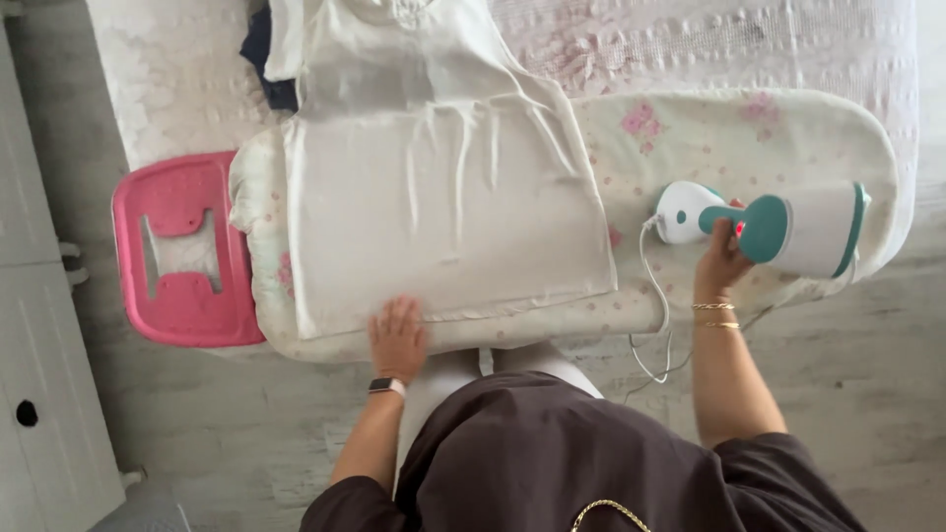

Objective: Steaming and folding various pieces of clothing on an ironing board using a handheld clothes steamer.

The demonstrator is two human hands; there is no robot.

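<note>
Her left hand [397, 338] lies flat and open on the near hem of the white garment [448, 212] spread over the ironing board [690, 148]; right hand [722, 258] grips the steamer [764, 227] at the board's right.

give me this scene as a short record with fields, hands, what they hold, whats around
left hand: flat on the near hem of the white garment
right hand: gripping the handle of the white and teal handheld steamer
garment: spread on the floral ironing board, creases near the middle
steamer: lying on the board to the right of the garment, apart from it
cord: hangs off the board's near edge
pink rest: at the board's left end
</note>
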